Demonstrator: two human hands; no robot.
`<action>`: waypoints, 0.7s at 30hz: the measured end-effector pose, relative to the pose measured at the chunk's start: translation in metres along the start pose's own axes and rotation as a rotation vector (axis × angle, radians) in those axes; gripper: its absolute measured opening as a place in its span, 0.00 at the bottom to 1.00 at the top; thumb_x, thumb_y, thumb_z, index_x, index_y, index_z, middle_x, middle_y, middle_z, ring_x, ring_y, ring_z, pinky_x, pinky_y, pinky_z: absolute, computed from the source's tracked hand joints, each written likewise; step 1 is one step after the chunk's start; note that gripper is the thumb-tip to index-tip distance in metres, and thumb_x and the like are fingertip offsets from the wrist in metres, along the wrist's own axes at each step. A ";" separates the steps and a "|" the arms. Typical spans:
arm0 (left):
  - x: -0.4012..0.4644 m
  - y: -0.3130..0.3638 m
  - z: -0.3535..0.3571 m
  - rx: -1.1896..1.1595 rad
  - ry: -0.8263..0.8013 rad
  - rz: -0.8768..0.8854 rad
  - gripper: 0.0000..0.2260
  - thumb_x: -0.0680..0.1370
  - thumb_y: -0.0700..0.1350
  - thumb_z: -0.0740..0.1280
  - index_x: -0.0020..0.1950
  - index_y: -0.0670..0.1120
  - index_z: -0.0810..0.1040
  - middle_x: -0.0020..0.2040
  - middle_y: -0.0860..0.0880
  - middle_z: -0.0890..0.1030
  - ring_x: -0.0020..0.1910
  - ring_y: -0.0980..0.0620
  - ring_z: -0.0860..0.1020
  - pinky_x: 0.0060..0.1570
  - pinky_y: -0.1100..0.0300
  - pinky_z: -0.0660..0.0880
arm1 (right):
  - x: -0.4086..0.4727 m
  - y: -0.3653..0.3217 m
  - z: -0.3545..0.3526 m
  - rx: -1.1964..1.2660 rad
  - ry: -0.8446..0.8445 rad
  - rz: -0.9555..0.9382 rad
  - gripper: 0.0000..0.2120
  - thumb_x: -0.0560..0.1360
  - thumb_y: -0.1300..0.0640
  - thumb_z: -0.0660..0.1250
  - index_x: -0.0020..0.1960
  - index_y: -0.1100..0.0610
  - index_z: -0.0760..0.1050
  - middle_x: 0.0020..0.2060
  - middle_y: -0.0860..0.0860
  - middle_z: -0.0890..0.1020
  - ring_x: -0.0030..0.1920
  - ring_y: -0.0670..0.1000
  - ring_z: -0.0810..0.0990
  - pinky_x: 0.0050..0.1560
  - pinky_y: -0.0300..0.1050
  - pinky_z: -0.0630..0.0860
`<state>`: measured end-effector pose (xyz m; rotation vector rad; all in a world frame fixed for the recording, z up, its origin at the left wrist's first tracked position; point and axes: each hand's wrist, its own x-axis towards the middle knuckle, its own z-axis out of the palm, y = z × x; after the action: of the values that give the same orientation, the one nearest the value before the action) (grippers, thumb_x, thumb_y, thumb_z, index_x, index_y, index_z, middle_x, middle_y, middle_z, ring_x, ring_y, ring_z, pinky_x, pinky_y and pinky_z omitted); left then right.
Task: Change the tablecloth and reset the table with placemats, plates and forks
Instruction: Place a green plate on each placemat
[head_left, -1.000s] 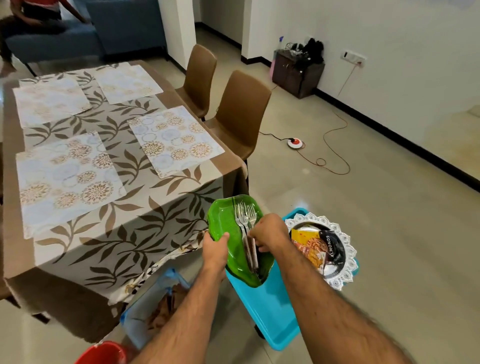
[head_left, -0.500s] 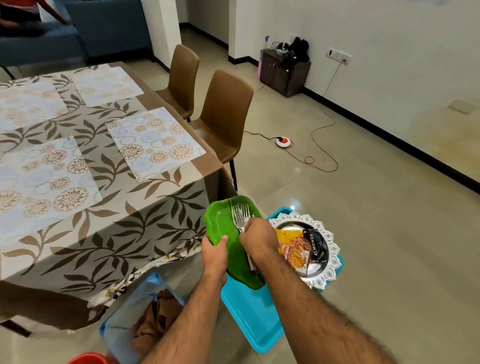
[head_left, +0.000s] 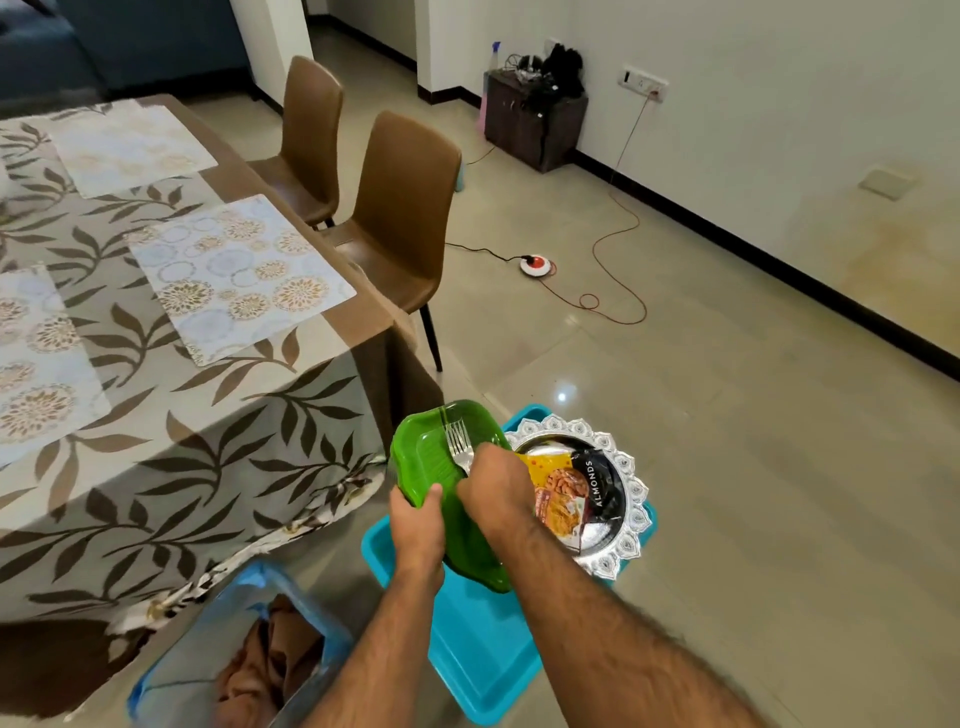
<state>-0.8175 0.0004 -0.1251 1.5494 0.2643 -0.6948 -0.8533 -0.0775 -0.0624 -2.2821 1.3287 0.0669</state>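
My left hand (head_left: 417, 525) grips the near left edge of the green plates (head_left: 426, 457), thumb curled over the rim. My right hand (head_left: 496, 483) is curled round the handles of the forks (head_left: 458, 446), whose tines lie on the top plate pointing away from me. I hold the plates tilted above a blue tray (head_left: 483, 665) on the floor, just off the corner of the tabletop (head_left: 363, 322). Beside the plates, on the tray's far right, sits a silver dish (head_left: 631, 512) with a packet of almonds (head_left: 576, 493) in it.

The leaf-print tablecloth (head_left: 208, 467) covers the tabletop and hangs down its near side. Placemats (head_left: 239, 275) lie flat on it, with no plates on them yet. Two brown chairs (head_left: 405, 208) stand along the right side. A blue bin (head_left: 244, 649) with brown cloth (head_left: 270, 660) in it stands on the floor near the hanging tablecloth.
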 end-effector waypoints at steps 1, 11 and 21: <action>0.002 -0.004 0.005 -0.002 -0.001 -0.003 0.09 0.79 0.40 0.65 0.58 0.47 0.72 0.51 0.44 0.80 0.49 0.46 0.80 0.50 0.49 0.79 | 0.004 0.005 0.002 0.003 0.000 0.006 0.07 0.74 0.59 0.67 0.52 0.58 0.78 0.50 0.55 0.83 0.52 0.57 0.81 0.50 0.46 0.77; 0.023 -0.027 0.038 0.053 -0.033 -0.049 0.13 0.80 0.40 0.65 0.63 0.47 0.72 0.55 0.45 0.80 0.53 0.45 0.80 0.57 0.44 0.78 | 0.044 0.055 0.002 0.130 -0.042 0.150 0.05 0.73 0.61 0.69 0.48 0.57 0.80 0.43 0.53 0.84 0.42 0.53 0.79 0.39 0.42 0.73; 0.047 -0.029 0.061 0.056 -0.040 -0.015 0.11 0.80 0.39 0.64 0.62 0.48 0.71 0.56 0.46 0.79 0.54 0.46 0.78 0.59 0.48 0.76 | 0.095 0.111 -0.010 0.307 0.139 0.352 0.04 0.71 0.60 0.69 0.46 0.55 0.79 0.41 0.51 0.82 0.40 0.52 0.77 0.38 0.41 0.69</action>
<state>-0.8135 -0.0658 -0.1734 1.5863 0.2287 -0.7492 -0.8976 -0.2029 -0.1241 -1.8090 1.6735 -0.1693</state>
